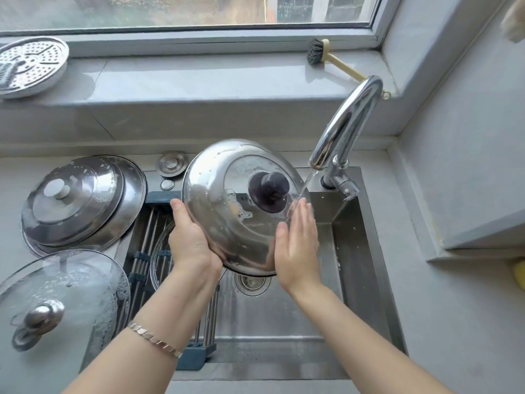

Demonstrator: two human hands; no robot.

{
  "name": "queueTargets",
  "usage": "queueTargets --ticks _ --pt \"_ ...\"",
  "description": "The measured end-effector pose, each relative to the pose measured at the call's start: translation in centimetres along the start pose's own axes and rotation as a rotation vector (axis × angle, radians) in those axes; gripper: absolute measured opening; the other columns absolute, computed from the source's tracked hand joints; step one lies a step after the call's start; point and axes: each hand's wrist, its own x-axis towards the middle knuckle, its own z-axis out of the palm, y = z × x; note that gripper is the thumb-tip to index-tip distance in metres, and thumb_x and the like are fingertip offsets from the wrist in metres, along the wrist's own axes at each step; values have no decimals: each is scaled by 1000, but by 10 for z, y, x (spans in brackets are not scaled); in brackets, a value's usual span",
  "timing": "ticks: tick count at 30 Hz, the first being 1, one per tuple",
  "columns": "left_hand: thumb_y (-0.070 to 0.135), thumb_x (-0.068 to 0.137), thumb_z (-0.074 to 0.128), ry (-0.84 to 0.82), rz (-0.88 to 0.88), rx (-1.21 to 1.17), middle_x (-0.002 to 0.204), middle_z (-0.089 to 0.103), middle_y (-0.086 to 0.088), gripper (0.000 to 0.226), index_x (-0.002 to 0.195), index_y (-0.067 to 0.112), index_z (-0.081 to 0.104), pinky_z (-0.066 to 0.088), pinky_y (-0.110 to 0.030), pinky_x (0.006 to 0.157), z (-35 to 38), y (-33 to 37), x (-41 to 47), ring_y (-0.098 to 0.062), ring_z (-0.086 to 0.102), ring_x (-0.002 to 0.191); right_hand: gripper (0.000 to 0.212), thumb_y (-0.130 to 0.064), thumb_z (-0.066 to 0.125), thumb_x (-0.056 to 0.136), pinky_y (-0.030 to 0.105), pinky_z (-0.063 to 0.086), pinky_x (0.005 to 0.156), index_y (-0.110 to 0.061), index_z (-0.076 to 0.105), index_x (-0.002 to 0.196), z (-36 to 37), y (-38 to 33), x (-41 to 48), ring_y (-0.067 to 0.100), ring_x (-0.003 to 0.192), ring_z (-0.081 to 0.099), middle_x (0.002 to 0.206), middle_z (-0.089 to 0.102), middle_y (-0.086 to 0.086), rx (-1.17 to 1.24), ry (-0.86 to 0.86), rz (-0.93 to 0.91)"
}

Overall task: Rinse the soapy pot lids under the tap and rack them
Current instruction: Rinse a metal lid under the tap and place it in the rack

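Observation:
A domed steel lid [224, 177] with a dark knob [268, 191] is tilted over the sink, foam still on its top. My left hand [191, 240] grips its lower left rim from beneath. My right hand [298, 245] lies flat with straight fingers against the lid's right edge, where a thin stream runs from the chrome tap [345, 123]. Left of the sink, two stacked soapy steel lids [82, 200] and a soapy glass lid [62, 294] rest on the counter. A roll-up rack [147, 248] spans the sink's left part, with a glass lid [159, 260] lying on it.
The steel sink [358, 251] has its drain [252, 282] below the held lid. On the window sill lie a perforated steamer plate [29, 65] at the left and a dish brush [326, 56] at the right. A yellow sponge [519, 274] peeks in at the right edge.

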Motion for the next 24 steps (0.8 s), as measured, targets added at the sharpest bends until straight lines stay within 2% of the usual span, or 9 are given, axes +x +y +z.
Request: queueTargets --ticks 4,6,9,12,14,17,21,22,24 --pt "64 85 44 25 -23 -2 97 71 0 50 97 21 67 54 -37 80 2 -1 1 -21 67 88 75 -56 8 87 22 -16 114 -12 -3 147 8 -12 -24 6 141 -18 151 -17 -5 -156 -92 -284" --pt "64 85 44 13 -15 -4 96 72 1 49 94 23 68 54 -37 80 2 0 2 -20 68 88 74 -54 9 88 21 -15 114 -12 -4 148 7 -3 -3 7 141 -17 154 -16 -2 -142 -83 -117" --pt "61 86 44 0 7 10 90 73 3 44 87 24 67 55 -35 76 3 1 -2 -18 69 84 69 -47 16 93 30 -8 117 -6 10 148 -2 -2 24 17 145 -7 157 -1 11 6 -26 177" --pt "60 87 44 5 -2 13 89 71 2 44 87 22 66 54 -33 74 6 1 -6 -18 67 81 77 -55 6 86 27 -15 114 -11 -9 147 6 -17 -7 11 140 -22 151 -22 -2 -116 -109 -58" --pt "61 87 44 10 -7 22 88 70 3 45 88 22 66 54 -35 75 6 0 -6 -18 67 81 82 -59 4 81 25 -16 113 -13 -10 147 5 -15 -19 8 139 -24 147 -25 -6 -135 -109 -161" --pt "61 87 44 -57 0 51 90 73 0 46 87 22 69 55 -39 80 1 -1 -5 -21 70 84 72 -50 13 91 25 -10 115 -9 -2 148 -3 15 20 13 144 -12 156 -10 2 -98 -57 -9" --pt "59 90 41 -199 -10 184 91 75 -6 51 79 20 73 55 -40 81 -10 -3 -7 -25 71 86 48 -26 21 100 27 10 113 -11 25 145 -23 46 70 18 143 14 154 21 3 37 -62 89" --pt "59 90 40 -237 -24 223 88 74 -6 53 76 20 73 55 -40 81 -12 -3 -9 -24 71 83 43 -27 22 100 29 18 110 -18 35 139 -31 46 79 17 140 23 147 33 1 103 -85 113" --pt "57 91 38 -297 -46 292 76 72 -3 55 69 20 72 56 -39 80 -13 -4 -10 -22 70 73 31 -32 21 100 34 33 96 -26 52 102 -47 38 93 25 120 46 114 55 2 125 -123 127"
